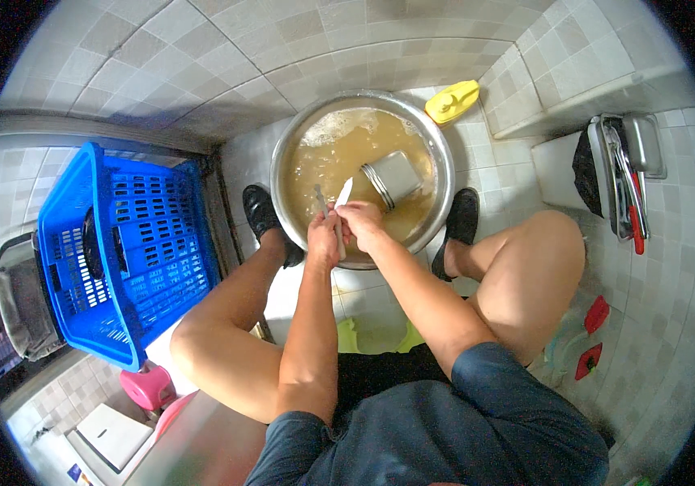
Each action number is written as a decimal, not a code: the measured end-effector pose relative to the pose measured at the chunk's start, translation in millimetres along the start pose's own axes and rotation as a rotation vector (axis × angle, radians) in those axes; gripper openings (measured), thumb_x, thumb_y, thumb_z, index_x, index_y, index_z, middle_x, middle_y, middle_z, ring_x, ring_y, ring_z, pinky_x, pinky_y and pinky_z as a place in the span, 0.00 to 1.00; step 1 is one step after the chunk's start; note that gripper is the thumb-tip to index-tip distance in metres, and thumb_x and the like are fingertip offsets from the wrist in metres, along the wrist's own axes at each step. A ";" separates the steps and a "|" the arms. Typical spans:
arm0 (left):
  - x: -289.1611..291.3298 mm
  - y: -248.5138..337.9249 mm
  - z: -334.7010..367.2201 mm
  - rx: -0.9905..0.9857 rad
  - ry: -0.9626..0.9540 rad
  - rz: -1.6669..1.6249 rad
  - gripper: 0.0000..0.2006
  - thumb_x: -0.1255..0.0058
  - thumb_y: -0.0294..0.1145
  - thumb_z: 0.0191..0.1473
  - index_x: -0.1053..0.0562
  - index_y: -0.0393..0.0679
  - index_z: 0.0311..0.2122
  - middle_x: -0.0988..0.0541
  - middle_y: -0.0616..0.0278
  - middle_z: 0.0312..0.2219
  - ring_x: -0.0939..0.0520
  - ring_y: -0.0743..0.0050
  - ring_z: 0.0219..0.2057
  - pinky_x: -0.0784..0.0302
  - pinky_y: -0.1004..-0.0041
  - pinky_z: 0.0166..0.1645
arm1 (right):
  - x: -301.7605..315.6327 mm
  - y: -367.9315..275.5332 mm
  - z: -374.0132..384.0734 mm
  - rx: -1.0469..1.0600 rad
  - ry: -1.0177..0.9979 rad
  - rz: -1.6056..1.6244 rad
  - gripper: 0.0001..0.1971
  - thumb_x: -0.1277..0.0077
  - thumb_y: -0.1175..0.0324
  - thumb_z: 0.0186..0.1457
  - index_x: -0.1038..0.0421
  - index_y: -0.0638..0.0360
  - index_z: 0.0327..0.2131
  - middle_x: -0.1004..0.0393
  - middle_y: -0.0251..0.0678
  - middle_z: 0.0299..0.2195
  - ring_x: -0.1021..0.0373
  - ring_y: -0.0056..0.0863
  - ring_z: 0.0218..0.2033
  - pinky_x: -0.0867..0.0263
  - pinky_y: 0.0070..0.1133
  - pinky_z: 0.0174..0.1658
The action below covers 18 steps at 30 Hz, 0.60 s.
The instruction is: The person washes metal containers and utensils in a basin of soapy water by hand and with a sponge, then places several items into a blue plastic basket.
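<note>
My left hand (323, 239) and my right hand (361, 220) are close together over the near part of a large round metal basin (280, 174). Cloudy brownish water with patches of foam fills the basin. My left hand is closed on a slim grey utensil (318, 194), its tip pointing away from me. Pinched in my right hand is a whitish, pointed, blade-like piece (345, 193); the fingers hide its lower part. Just beyond my right hand, several nested square metal containers (393, 178) lie tilted in the water.
A yellow bottle (453, 102) lies beyond the basin's right rim. At left stands a blue slotted plastic basket (132, 243). Far right, a metal tray (611, 174) holds long utensils, one red-handled. A pink stool (149, 386) is at lower left. My shoes flank the basin.
</note>
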<state>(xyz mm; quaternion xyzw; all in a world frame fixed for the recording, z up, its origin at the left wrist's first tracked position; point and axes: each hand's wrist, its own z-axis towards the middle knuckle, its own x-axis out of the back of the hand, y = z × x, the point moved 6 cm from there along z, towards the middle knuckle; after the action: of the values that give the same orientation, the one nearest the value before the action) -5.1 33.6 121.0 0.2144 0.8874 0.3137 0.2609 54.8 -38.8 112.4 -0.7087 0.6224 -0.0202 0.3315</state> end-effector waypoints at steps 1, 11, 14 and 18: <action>1.8 4.7 -2.5 -0.073 0.067 0.050 0.10 0.60 0.31 0.61 0.32 0.37 0.44 0.24 0.56 0.30 0.23 0.68 0.27 0.26 0.71 0.26 | -2.8 3.2 -3.6 -0.011 0.037 -0.026 0.08 0.49 0.65 0.59 0.26 0.59 0.34 0.24 0.32 0.26 0.31 0.22 0.17 0.40 0.23 0.13; -41.0 8.7 -23.3 0.015 -0.100 0.202 0.10 0.60 0.32 0.62 0.30 0.37 0.40 0.25 0.62 0.25 0.30 0.78 0.17 0.34 0.77 0.19 | 35.6 -29.3 16.0 0.171 0.275 0.155 0.08 0.42 0.65 0.55 0.24 0.60 0.30 0.27 0.32 0.19 0.35 0.23 0.14 0.41 0.25 0.16; -40.5 8.0 -26.5 0.028 -0.108 0.227 0.09 0.59 0.32 0.62 0.29 0.37 0.38 0.25 0.62 0.24 0.30 0.78 0.17 0.33 0.76 0.19 | 51.0 -44.5 29.2 0.227 0.224 0.093 0.09 0.43 0.64 0.55 0.24 0.59 0.28 0.29 0.29 0.20 0.35 0.21 0.17 0.39 0.22 0.20; -33.7 11.4 -29.8 0.079 -0.156 0.340 0.10 0.57 0.33 0.62 0.28 0.37 0.35 0.25 0.62 0.23 0.28 0.78 0.18 0.32 0.76 0.20 | 45.5 -48.5 22.8 0.212 0.214 0.052 0.09 0.41 0.62 0.54 0.24 0.56 0.28 0.28 0.28 0.23 0.35 0.19 0.20 0.37 0.19 0.23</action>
<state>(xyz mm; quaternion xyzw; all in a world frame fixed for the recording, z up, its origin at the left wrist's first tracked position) 5.6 10.1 159.6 0.3951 0.8270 0.3007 0.2637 117.2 -69.2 101.1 -0.6473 0.6665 -0.1528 0.3368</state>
